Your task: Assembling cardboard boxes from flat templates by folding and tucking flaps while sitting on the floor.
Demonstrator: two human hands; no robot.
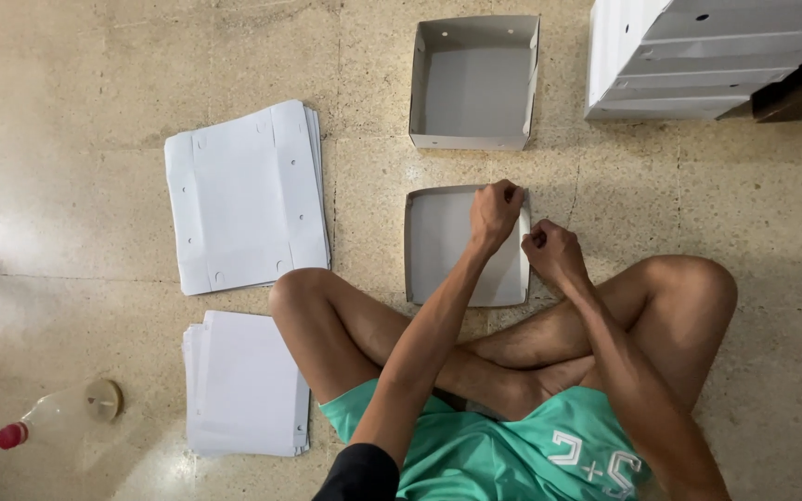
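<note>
Box tray (447, 246), hands (523, 232) apparently pinching corner

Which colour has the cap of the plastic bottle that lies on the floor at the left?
The cap is red, on a clear plastic bottle. The head view shows it, lower left.

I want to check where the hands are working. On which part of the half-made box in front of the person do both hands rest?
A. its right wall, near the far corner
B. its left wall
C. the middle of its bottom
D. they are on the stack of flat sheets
A: the left hand and the right hand are both closed on the right wall of the box, near its far corner.
</note>
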